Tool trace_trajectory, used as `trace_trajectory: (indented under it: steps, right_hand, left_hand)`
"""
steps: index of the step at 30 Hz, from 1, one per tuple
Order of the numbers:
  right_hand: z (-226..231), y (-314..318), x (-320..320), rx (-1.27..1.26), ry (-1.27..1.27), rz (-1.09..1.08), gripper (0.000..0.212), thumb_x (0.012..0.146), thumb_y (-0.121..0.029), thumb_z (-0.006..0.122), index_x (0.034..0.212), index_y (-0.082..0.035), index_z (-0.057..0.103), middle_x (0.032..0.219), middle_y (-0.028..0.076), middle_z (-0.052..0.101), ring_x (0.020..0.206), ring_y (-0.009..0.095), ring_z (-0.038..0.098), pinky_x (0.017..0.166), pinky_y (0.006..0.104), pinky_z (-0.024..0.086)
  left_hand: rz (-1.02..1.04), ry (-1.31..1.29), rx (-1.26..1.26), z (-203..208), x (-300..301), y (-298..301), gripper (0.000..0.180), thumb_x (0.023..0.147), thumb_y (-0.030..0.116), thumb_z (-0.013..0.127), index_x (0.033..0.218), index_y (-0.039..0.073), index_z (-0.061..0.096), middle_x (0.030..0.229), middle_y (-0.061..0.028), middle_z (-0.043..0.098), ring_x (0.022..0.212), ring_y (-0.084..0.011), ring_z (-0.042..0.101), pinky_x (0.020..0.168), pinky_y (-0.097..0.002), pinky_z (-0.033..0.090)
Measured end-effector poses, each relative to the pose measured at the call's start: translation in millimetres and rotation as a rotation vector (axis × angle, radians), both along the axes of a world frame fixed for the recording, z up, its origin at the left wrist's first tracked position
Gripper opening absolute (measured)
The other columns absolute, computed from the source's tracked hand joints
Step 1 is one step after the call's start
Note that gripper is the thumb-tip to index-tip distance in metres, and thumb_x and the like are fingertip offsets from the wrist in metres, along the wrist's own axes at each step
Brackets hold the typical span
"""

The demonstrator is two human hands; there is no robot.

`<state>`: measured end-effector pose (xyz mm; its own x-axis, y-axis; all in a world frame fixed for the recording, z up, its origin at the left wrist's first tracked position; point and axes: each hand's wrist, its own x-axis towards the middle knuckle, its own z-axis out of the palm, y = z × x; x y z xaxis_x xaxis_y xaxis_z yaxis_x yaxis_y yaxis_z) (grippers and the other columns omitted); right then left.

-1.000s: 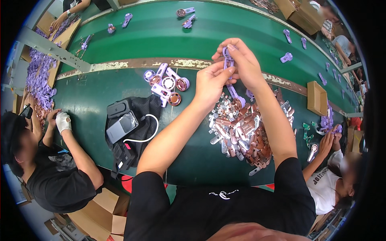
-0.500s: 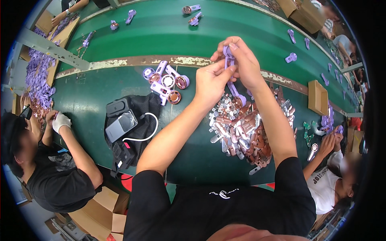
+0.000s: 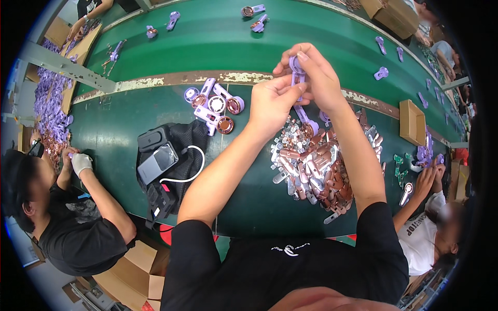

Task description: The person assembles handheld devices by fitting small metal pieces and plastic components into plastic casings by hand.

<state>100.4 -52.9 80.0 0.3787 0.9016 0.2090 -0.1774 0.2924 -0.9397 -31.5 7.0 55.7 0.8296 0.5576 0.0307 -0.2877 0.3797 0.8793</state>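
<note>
Over the far side of the bench I hold a purple handheld-fan shell [image 3: 297,79], its round ring end up and its handle pointing down. My left hand [image 3: 274,102] pinches the handle between thumb and fingers. My right hand [image 3: 320,78] is closed round the ring end, with its thumb on the ring. Below my hands another purple fan shell [image 3: 309,127] lies at the edge of a heap of small clear and copper-coloured parts [image 3: 316,168]. Left of my hands is a cluster of purple fans [image 3: 217,105] with white or copper round grilles.
A green conveyor belt [image 3: 207,46] carrying scattered fan parts runs beyond the metal rail [image 3: 238,78]. Left on the bench are a black bag [image 3: 179,137], a grey device [image 3: 157,164] and a white cable [image 3: 201,163]. An open box [image 3: 411,122] stands right. Co-workers sit on both sides.
The fan parts on the belt have shifted slightly to the right. My hands keep their grip on the shell and have barely moved.
</note>
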Motion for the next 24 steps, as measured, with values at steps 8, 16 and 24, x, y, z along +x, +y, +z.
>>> trace_trajectory:
  steps: [8,16,24]
  right_hand:
    - [3.3,-14.9,-20.4,0.048,-0.442,-0.249,0.013,0.106,-0.01,0.053,0.115,-0.001,0.054,0.102,0.01,0.066,0.096,0.016,0.069,0.084,0.0308,0.056]
    - [3.8,-37.3,1.3,0.104,-0.38,-0.348,0.012,0.108,-0.01,0.052,0.114,0.0,0.052,0.103,0.011,0.066,0.098,0.017,0.07,0.086,0.0316,0.057]
    - [13.0,-59.6,16.7,0.103,-0.348,-0.365,0.012,0.109,-0.009,0.051,0.118,-0.001,0.05,0.112,0.009,0.061,0.109,0.019,0.066,0.097,0.0337,0.054]
  left_hand:
    - [0.133,0.228,0.23,-8.5,7.6,4.2,0.014,0.096,0.005,0.07,0.104,-0.006,0.073,0.084,-0.0087,0.076,0.071,-0.011,0.07,0.067,-0.0279,0.057]
    - [0.041,0.251,0.282,-3.7,27.6,-15.8,0.014,0.094,0.006,0.075,0.102,-0.005,0.072,0.082,-0.0074,0.074,0.071,-0.0104,0.067,0.064,-0.0268,0.054]
    - [-0.046,0.187,0.486,13.1,54.2,-26.1,0.009,0.093,0.0,0.073,0.101,-0.002,0.068,0.088,-0.0031,0.071,0.08,-0.0096,0.066,0.074,-0.0265,0.054]
